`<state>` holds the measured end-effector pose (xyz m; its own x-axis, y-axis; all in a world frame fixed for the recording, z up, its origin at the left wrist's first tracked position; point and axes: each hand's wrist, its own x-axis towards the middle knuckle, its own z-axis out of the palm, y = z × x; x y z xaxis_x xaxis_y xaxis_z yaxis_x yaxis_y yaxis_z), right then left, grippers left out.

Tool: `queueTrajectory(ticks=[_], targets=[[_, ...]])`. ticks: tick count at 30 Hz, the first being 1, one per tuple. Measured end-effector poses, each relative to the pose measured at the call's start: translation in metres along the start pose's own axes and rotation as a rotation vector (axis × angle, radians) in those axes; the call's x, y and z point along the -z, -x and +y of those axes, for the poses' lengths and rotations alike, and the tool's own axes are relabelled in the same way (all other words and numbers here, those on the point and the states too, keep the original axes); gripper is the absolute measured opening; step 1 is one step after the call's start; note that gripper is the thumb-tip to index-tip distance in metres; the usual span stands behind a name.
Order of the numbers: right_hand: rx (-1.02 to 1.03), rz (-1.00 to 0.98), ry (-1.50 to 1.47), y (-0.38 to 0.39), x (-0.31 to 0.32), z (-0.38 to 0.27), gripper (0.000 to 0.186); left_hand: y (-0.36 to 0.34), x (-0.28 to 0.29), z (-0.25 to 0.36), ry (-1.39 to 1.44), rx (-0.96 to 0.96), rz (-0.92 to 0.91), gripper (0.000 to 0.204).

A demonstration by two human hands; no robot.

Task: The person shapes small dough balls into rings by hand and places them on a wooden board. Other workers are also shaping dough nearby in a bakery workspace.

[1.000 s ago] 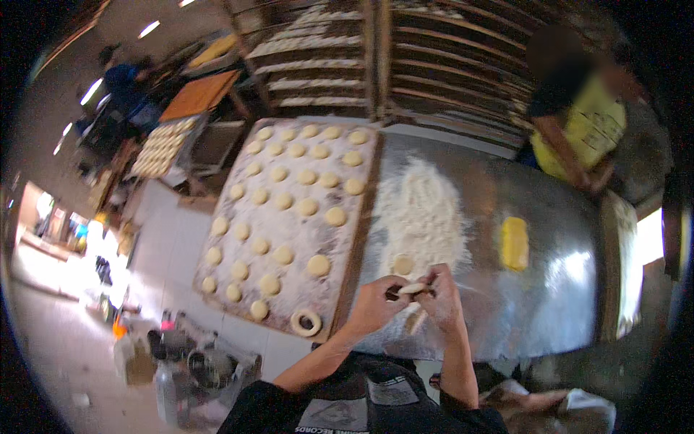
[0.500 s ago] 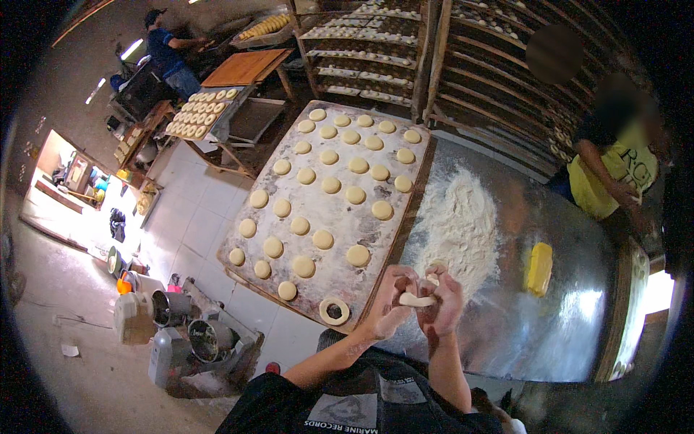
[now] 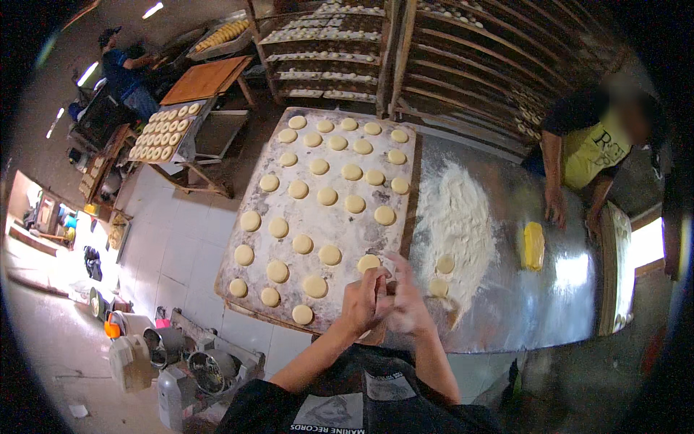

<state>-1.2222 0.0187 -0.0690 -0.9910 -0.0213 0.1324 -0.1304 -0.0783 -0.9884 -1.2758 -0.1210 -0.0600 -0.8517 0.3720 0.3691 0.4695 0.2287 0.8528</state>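
Head view: the left hand (image 3: 363,304) and the right hand (image 3: 406,307) are located at the lower centre of the frame, close together, over the lower right corner of a flour-dusted board (image 3: 318,220). The left-hand fingers are curled; the right hand is motion-blurred, with its fingers extended upward. Whether either hand grasps a piece of dough cannot be determined, because the fingers overlap and the blur hides the gap between them. The round dough pieces (image 3: 315,286) are flat, pale discs, laid out in loose rows and spaced apart across the board at the centre of the frame. The nearest disc (image 3: 369,264) lies just beside the fingertips. To the right of the board, a metal table (image 3: 506,307) carries a spread of white flour (image 3: 455,210); two further discs (image 3: 444,264) lie on its lower part, one below the other. A yellow block (image 3: 533,246) rests on the table at right of centre, well apart from both hands. At the upper right, a co-worker in a yellow and black shirt (image 3: 596,148) stands at the table. At the upper left, ring-shaped dough pieces (image 3: 165,132) are arranged in rows on a tray.
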Motion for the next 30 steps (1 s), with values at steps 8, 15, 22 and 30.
queueTrajectory(ticks=[8, 15, 22, 30], targets=[[0.217, 0.279, 0.176, -0.017, -0.029, 0.025, 0.049, -0.021, 0.025, -0.005, -0.072, 0.065, -0.171, 0.014], [0.022, 0.296, 0.298, -0.018, -0.032, 0.006, 0.072, -0.028, 0.037, -0.013, -0.05, 0.171, -0.342, 0.022], [-0.001, 0.459, 0.139, -0.017, -0.038, 0.007, 0.058, -0.028, 0.03, -0.01, 0.035, 0.255, -0.422, 0.028], [-0.53, 0.609, 0.785, -0.01, -0.032, 0.016, 0.073, -0.03, 0.032, -0.036, -0.582, 0.125, -0.234, 0.047]])
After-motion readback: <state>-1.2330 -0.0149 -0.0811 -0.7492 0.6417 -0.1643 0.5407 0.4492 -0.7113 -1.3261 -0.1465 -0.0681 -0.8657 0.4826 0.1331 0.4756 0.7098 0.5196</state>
